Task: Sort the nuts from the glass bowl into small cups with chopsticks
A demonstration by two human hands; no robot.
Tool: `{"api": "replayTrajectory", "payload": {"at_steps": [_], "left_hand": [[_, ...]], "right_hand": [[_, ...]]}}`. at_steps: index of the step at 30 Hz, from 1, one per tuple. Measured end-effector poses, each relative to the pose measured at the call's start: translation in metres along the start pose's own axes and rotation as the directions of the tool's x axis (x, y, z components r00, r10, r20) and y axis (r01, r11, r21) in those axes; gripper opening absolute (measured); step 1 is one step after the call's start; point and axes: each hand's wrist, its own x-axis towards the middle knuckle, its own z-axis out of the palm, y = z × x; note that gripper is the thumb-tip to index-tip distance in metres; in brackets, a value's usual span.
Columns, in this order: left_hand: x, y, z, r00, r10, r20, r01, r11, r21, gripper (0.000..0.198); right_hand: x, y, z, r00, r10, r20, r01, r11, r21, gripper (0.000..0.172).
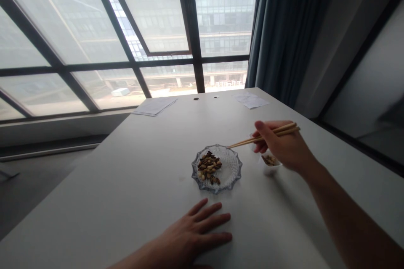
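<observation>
My right hand is closed around a pair of wooden chopsticks. Their tips are together at the upper right rim of a clear glass plate with a scalloped edge; nothing shows between them. A mix of nuts and dark striped seeds lies in the left half of the plate. Below my right hand stands a small white cup with nuts or seeds in it. Another small cup is mostly hidden behind my fingers. My left hand rests with fingers spread on the table, just in front of the plate.
The white table reaches toward the window. Sheets of paper lie at its far left corner, and more paper at the far right. Two small round holes sit near the far edge. A dark curtain hangs at the right.
</observation>
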Motion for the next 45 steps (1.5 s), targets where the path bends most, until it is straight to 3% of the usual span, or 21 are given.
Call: {"api": "replayTrajectory", "payload": {"at_steps": [5, 9, 22, 31, 37, 45], "left_hand": [[0.001, 0.000, 0.002, 0.998, 0.025, -0.051, -0.025, 1.000, 0.001, 0.070], [0.001, 0.000, 0.002, 0.998, 0.031, -0.055, -0.031, 1.000, 0.008, 0.067], [0.001, -0.001, 0.001, 1.000, 0.008, -0.008, -0.008, 1.000, -0.022, 0.074], [0.001, 0.000, 0.001, 1.000, 0.013, -0.015, -0.013, 1.000, -0.023, 0.075], [0.000, -0.002, 0.004, 0.999, 0.022, -0.048, -0.023, 1.000, -0.020, 0.073], [0.001, 0.001, 0.001, 0.999, 0.018, -0.039, -0.019, 0.999, -0.027, 0.070]], "right_hand": [[-0.014, -0.006, 0.023, 0.956, 0.088, 0.281, -0.092, 0.996, 0.003, 0.051], [-0.022, -0.010, 0.039, 0.916, 0.115, 0.384, -0.103, 0.993, -0.051, 0.051], [-0.025, -0.007, 0.052, 0.929, 0.068, 0.363, -0.052, 0.997, -0.055, 0.052], [-0.024, -0.007, 0.049, 0.951, 0.058, 0.305, -0.015, 0.990, -0.142, 0.054], [-0.023, -0.005, 0.044, 0.953, 0.070, 0.295, -0.045, 0.995, -0.089, 0.055], [-0.024, -0.010, 0.044, 0.919, 0.068, 0.389, -0.005, 0.987, -0.160, 0.055]]}}
